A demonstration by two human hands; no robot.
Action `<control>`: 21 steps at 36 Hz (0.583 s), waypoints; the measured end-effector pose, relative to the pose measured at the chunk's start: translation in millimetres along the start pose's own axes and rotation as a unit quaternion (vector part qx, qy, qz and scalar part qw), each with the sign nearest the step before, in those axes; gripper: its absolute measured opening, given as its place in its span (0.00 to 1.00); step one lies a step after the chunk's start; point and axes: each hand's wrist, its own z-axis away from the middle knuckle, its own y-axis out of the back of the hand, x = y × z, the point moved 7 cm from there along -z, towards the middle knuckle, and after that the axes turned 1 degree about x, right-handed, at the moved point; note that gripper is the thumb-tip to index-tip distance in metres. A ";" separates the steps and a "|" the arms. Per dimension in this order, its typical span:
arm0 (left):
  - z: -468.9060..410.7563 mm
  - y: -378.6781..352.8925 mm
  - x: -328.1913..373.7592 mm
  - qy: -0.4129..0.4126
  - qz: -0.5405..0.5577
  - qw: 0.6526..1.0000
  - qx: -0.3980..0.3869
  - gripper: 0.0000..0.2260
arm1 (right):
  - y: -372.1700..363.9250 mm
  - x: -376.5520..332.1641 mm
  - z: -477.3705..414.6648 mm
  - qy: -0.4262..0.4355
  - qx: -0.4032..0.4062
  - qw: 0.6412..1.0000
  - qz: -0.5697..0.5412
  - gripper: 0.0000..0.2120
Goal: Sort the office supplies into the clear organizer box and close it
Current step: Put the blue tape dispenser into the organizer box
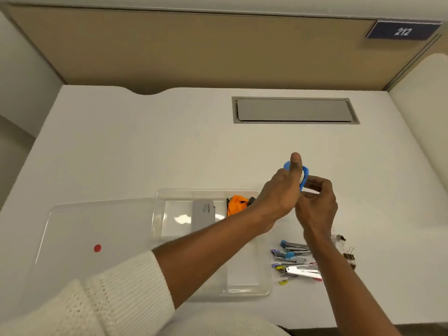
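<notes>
Both hands hold a small blue tape dispenser [305, 175] above the desk, just past the far right corner of the clear organizer box [264, 284]. My left hand [278, 192] grips it with the thumb raised; my right hand [317, 200] pinches its right side. The open box holds a grey Camlin case [203, 214] and an orange item [237, 204]. Its clear lid [80, 229], with a red dot sticker, lies flat to the left. Several staplers and staple removers [294, 261] lie to the right of the box, with black binder clips [349, 255] beyond them.
A grey cable hatch [294, 110] is set into the white desk [145, 146] at the back right. A tan partition wall [194, 49] closes the far side, with a "212" sign at its upper right. My white knit sleeve covers the lower left.
</notes>
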 end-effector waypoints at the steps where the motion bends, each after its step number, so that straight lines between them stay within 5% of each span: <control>1: 9.6 12.4 -3.3 -0.010 -0.006 1.000 0.026 0.36 | -7.8 -7.3 6.6 0.005 -0.011 1.000 0.000 0.22; 10: 94.9 150.2 -58.4 -0.017 -0.013 0.975 0.220 0.31 | -97.0 -55.6 81.2 0.039 -0.157 0.987 -0.001 0.24; 15: 136.3 235.5 -120.3 0.029 -0.133 0.908 0.396 0.14 | -149.8 -59.2 129.8 0.032 -0.201 0.979 0.022 0.23; 21: 148.8 269.2 -192.6 0.171 -0.230 0.897 0.337 0.14 | -192.8 -65.4 168.0 0.067 -0.197 0.969 0.135 0.27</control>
